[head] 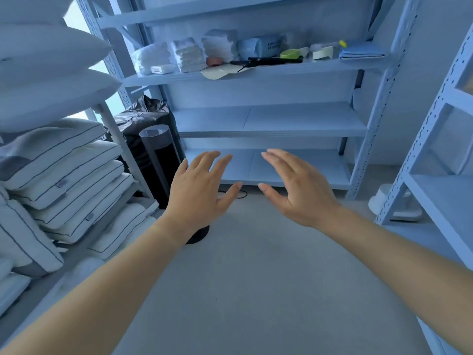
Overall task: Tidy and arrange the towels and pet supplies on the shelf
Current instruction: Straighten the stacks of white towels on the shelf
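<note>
Towel stacks - three folded white piles - sit side by side on the left half of the loaded shelf, pushed toward its back. That reads as the linen zone, already roughly grouped. A small white box lies at the shelf's front edge before the leftmost pile and looks strayed.

The right half of the same shelf holds the loose mix:
- blue pack at the back
- black rod lying lengthwise along the front
- green-lidded dish and white bowl further right
- folded blue cloth at the far right end

I can't tell what each is for; presumably these are the pet supplies. A pale flat piece overhangs the shelf's front lip mid-span, and it's the first thing I'd expect to slip off.

Left hand and right hand are both spread, fingers apart, backs toward the camera, gripping nothing. They hang well below the loaded shelf, in front of the two lower boards, apart from everything on it. Judgement: nothing is sorted yet, and the hands look set for a two-handed reach up to the stacks.

Left of the shelf - a black bin bag and a dark cylinder stand on the floor, with stacked pillows on a neighbouring rack beyond.
</note>
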`<state>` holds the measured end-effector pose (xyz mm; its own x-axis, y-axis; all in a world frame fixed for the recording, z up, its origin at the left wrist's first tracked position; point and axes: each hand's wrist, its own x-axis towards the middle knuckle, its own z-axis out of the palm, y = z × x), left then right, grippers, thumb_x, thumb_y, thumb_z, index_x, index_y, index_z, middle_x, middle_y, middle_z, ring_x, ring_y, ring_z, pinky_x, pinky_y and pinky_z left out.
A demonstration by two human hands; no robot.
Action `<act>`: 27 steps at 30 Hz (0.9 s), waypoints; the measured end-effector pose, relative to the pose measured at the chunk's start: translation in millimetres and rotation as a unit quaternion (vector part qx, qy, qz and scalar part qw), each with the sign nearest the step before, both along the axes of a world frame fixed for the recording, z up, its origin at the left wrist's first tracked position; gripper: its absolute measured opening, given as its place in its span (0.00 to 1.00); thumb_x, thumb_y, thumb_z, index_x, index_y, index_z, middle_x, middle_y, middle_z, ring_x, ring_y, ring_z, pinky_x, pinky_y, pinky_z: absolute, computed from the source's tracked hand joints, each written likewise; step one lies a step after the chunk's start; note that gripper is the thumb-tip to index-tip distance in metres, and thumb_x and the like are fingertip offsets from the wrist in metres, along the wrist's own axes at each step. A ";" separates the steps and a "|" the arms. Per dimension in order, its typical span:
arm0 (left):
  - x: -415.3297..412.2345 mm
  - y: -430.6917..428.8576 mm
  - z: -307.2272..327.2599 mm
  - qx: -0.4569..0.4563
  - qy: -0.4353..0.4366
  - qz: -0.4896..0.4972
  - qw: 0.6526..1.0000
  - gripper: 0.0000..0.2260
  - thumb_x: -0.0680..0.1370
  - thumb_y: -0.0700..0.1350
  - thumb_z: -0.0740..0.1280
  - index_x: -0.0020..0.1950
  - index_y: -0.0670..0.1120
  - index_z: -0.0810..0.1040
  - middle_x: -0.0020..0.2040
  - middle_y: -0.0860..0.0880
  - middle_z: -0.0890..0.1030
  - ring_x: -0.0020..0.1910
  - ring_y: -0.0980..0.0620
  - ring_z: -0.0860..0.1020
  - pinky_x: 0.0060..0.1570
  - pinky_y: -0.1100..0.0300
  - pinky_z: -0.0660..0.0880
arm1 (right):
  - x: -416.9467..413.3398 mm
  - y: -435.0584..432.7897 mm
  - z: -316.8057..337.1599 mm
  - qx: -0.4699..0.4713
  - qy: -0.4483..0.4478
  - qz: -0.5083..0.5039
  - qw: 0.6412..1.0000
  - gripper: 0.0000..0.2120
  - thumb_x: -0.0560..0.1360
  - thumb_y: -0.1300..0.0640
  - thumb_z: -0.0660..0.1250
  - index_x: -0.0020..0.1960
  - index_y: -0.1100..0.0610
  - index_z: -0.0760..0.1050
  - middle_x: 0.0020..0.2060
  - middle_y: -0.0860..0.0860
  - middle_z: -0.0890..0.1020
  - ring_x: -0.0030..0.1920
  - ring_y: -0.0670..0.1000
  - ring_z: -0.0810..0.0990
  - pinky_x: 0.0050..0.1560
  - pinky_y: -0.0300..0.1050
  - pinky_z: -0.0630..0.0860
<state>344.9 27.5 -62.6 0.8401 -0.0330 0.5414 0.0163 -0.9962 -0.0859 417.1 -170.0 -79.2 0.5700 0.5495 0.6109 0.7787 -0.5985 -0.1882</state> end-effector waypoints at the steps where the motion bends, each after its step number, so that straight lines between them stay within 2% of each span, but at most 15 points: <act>1: 8.4 8.5 -1.5 0.001 0.005 0.008 1.000 0.27 0.75 0.63 0.53 0.67 0.48 0.71 0.64 0.47 0.75 0.64 0.47 0.72 0.63 0.44 0.69 | 10.9 9.2 -2.6 0.000 0.008 0.006 1.000 0.29 0.75 0.41 0.53 0.68 0.58 0.68 0.66 0.53 0.73 0.64 0.54 0.73 0.60 0.50 0.71; 11: 121.3 119.8 -13.9 -0.019 -0.009 0.029 0.999 0.26 0.75 0.62 0.54 0.66 0.47 0.72 0.62 0.48 0.76 0.61 0.46 0.74 0.62 0.45 0.69 | 134.2 132.0 -9.5 -0.019 0.023 0.039 0.999 0.30 0.75 0.39 0.52 0.69 0.57 0.67 0.67 0.52 0.72 0.66 0.53 0.71 0.63 0.49 0.68; 20: 237.5 245.7 18.2 -0.014 -0.030 0.012 0.999 0.27 0.75 0.63 0.53 0.66 0.48 0.72 0.61 0.48 0.77 0.61 0.46 0.75 0.62 0.43 0.69 | 244.3 257.6 13.8 -0.007 -0.008 0.022 1.000 0.29 0.76 0.40 0.53 0.68 0.58 0.69 0.65 0.52 0.73 0.64 0.52 0.72 0.61 0.49 0.70; 27: 322.9 303.6 20.7 -0.030 -0.048 0.002 0.998 0.25 0.75 0.62 0.55 0.61 0.48 0.77 0.58 0.49 0.78 0.60 0.47 0.76 0.62 0.43 0.69 | 324.5 313.5 22.7 -0.004 -0.012 0.011 1.000 0.29 0.76 0.40 0.52 0.68 0.58 0.68 0.66 0.52 0.73 0.65 0.52 0.71 0.63 0.49 0.68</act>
<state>667.8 331.2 -41.9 0.7841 0.0043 0.6206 0.0251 -0.9994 -0.0247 741.6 143.5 -56.6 0.5428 0.5660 0.6205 0.7959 -0.5825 -0.1649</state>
